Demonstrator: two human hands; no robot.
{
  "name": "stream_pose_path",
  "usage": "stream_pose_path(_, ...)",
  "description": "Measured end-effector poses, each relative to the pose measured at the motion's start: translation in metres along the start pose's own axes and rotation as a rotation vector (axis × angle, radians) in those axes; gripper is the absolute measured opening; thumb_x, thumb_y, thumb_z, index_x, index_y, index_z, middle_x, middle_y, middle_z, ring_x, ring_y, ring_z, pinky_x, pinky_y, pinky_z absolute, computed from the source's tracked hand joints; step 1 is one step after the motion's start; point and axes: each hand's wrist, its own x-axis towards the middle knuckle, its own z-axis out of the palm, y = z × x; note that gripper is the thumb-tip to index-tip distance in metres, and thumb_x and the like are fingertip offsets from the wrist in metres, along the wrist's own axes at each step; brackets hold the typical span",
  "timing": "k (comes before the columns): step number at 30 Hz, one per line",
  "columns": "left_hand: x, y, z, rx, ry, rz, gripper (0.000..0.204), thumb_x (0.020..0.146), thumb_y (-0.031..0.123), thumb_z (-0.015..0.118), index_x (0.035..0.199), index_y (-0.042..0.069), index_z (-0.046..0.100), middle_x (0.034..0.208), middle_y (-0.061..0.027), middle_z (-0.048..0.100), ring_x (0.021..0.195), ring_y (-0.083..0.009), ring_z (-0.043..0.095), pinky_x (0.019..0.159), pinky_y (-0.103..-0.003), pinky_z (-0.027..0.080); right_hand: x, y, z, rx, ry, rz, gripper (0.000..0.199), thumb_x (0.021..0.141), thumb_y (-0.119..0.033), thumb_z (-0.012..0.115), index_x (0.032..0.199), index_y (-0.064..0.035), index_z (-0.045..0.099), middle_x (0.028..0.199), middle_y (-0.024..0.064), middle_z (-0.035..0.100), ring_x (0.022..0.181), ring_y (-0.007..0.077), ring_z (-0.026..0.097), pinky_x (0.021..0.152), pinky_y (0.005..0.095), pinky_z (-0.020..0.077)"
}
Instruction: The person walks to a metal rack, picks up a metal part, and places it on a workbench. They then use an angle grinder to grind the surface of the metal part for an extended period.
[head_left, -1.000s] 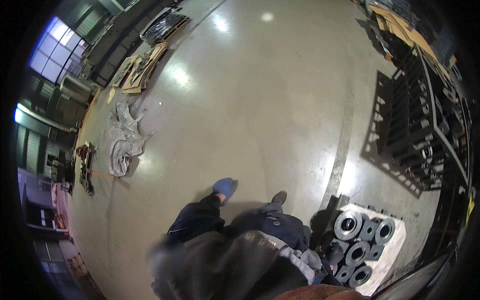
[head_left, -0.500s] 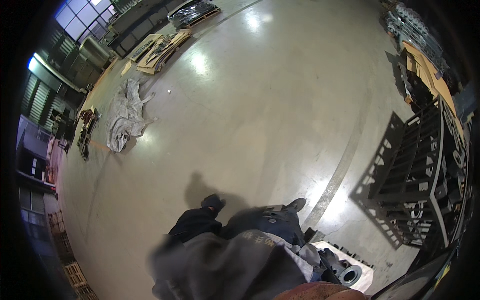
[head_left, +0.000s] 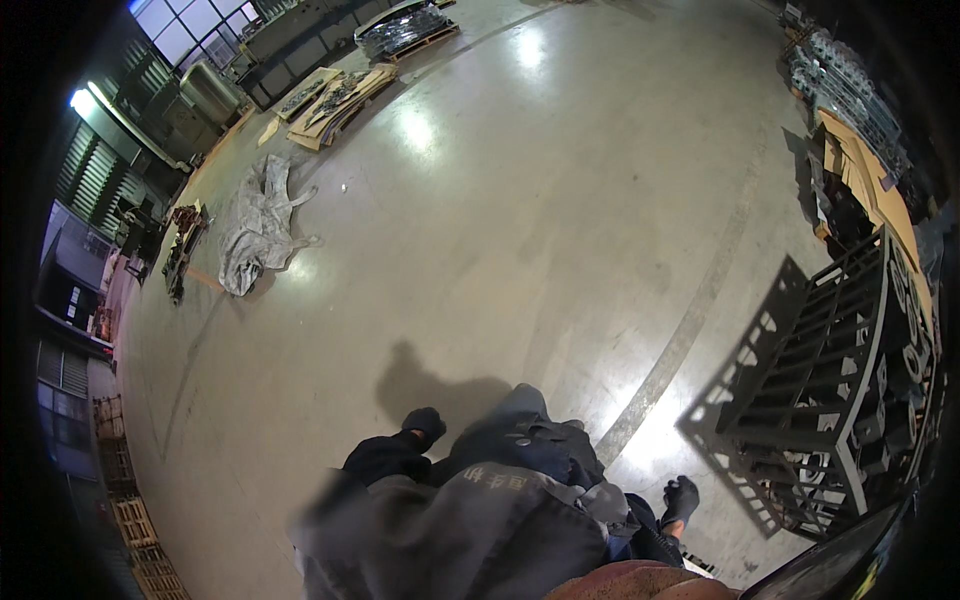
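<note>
I am looking down over my dark jacket at a polished concrete floor (head_left: 520, 230). My left hand (head_left: 425, 425) is in a dark glove at the end of a black sleeve, curled into a loose fist beside my body, with nothing in it. Low on the right, my right hand (head_left: 680, 497), also dark-gloved, hangs with its fingers slightly apart and holds nothing. Neither hand touches any object. The nearest thing to my right hand is a black metal rack (head_left: 840, 380).
A crumpled grey tarp (head_left: 255, 225) lies on the floor at the left. Pallets of flat sheets (head_left: 340, 90) stand at the back. A pale painted line (head_left: 690, 330) crosses the floor. Wooden pallets (head_left: 130, 520) are stacked at the lower left, with shelving (head_left: 850, 100) on the far right.
The view has swung away from a white pallet of metal rings at the lower right, now out of sight. My left hand drew in toward my body. My right hand came into view.
</note>
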Motion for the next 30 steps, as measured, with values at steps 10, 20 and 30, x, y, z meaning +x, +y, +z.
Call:
stream_pose_path(10, 0.029, 0.019, -0.011, -0.031, -0.053, -0.099, 0.039, 0.088, 0.038, 0.058, 0.101, 0.008, 0.079, 0.11, -0.0205, 0.074, 0.103, -0.0405, 0.071, 0.092, -0.051, 0.056, -0.004, 0.043, 0.044, -0.256, -0.34, -0.264, 0.019, 0.093, -0.022, 0.065, 0.1, -0.0043, 0.068, 0.079, 0.0118, 0.073, 0.057, 0.0227, 0.067, 0.047, 0.0326, 0.0478)
stream_pose_path(20, 0.115, 0.019, -0.03, -0.121, 0.042, -0.024, 0.038, 0.093, 0.035, 0.052, 0.091, 0.005, 0.076, 0.097, -0.0246, 0.072, 0.097, -0.0435, 0.069, 0.085, -0.053, 0.054, 0.044, -0.016, 0.058, -0.171, -0.117, -0.188, 0.021, 0.091, -0.019, 0.067, 0.106, -0.0054, 0.068, 0.079, 0.0141, 0.072, 0.054, 0.0208, 0.064, 0.044, 0.0301, 0.0438)
stream_pose_path(30, 0.198, 0.006, -0.115, -0.137, 0.016, -0.003, 0.034, 0.093, 0.034, 0.054, 0.092, 0.007, 0.075, 0.1, -0.0233, 0.07, 0.099, -0.0449, 0.065, 0.085, -0.054, 0.053, 0.009, -0.112, 0.172, 0.126, -0.064, 0.152, 0.022, 0.091, -0.02, 0.068, 0.108, -0.0068, 0.068, 0.081, 0.0139, 0.073, 0.057, 0.021, 0.065, 0.048, 0.0305, 0.0465)
